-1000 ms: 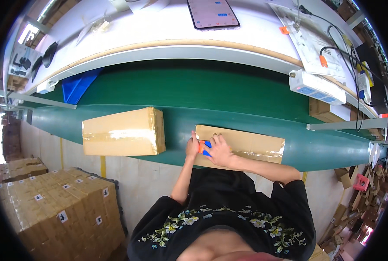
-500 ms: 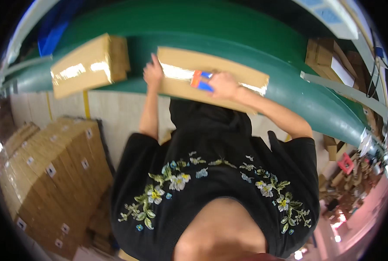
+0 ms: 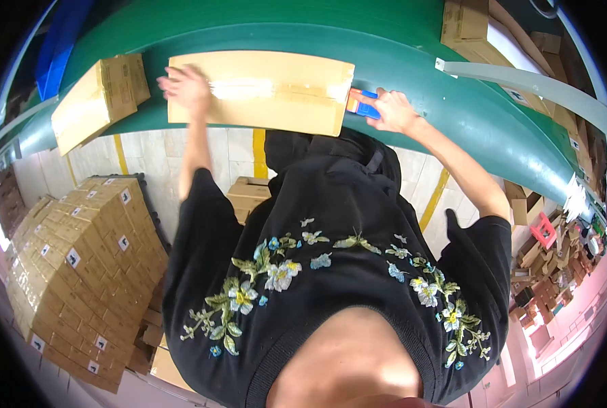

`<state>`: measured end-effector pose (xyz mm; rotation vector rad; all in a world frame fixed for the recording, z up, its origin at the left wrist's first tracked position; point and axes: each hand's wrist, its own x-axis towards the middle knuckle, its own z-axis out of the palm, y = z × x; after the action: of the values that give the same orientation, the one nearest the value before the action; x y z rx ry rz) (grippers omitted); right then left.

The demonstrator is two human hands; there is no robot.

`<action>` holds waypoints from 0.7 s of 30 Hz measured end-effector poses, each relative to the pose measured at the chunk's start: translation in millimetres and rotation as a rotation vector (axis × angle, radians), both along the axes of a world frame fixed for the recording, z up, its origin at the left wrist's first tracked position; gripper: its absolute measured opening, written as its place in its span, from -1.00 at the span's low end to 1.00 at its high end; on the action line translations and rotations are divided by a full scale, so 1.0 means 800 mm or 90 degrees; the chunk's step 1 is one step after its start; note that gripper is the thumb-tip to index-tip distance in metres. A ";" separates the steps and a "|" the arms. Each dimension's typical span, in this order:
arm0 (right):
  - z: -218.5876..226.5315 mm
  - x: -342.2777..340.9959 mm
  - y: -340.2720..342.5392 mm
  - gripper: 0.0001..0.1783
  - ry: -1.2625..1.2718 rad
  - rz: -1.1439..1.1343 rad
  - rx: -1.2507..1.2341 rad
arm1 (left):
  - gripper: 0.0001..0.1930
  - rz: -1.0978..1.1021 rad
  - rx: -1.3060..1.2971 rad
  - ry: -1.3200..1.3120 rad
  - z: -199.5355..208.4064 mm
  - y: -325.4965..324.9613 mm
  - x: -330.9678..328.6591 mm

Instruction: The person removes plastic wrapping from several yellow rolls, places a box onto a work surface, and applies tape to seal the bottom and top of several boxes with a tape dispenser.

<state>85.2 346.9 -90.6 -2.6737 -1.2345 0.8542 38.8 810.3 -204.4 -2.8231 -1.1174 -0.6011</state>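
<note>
In front of me a long cardboard box (image 3: 276, 102) lies on the green conveyor belt (image 3: 262, 41), with shiny clear tape along its top. My right hand (image 3: 393, 111) grips a blue and orange tape dispenser (image 3: 364, 104) at the box's right end. The dispenser's front meets or nearly meets that end face. At the other end, my left hand (image 3: 189, 88) lies over the box's top near its left edge, fingers spread and slightly blurred.
Left on the belt sits another taped cardboard box (image 3: 103, 98). A large stack of cartons (image 3: 86, 272) stands on the floor at left. A white metal rail (image 3: 521, 76) and open cartons (image 3: 487, 41) are at right. Cardboard scraps (image 3: 555, 265) are heaped beyond a pink stool (image 3: 543, 231).
The dispenser in my right hand has moved right, from the box's top to its right end. The box sits farther left in view, and my left hand has come over its top.
</note>
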 end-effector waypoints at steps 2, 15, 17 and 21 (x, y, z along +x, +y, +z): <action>-0.013 -0.002 -0.021 -0.26 0.041 -0.067 0.006 | -0.36 -0.394 -0.057 -0.072 0.011 -0.135 0.021; -0.047 -0.026 -0.022 -0.28 0.154 -0.284 0.046 | -0.65 -0.651 -0.123 0.083 0.033 -0.341 0.037; -0.017 -0.046 -0.032 -0.29 0.097 -0.458 0.143 | -0.67 -0.541 -0.144 0.038 0.024 -0.345 0.043; 0.022 -0.093 -0.026 -0.28 -0.059 -0.615 0.243 | -0.67 -0.310 -0.200 0.029 0.038 -0.378 0.084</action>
<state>10.5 326.3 -73.2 -2.5094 0.0018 0.2974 105.7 507.7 -174.0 -3.3897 -0.5480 -0.4040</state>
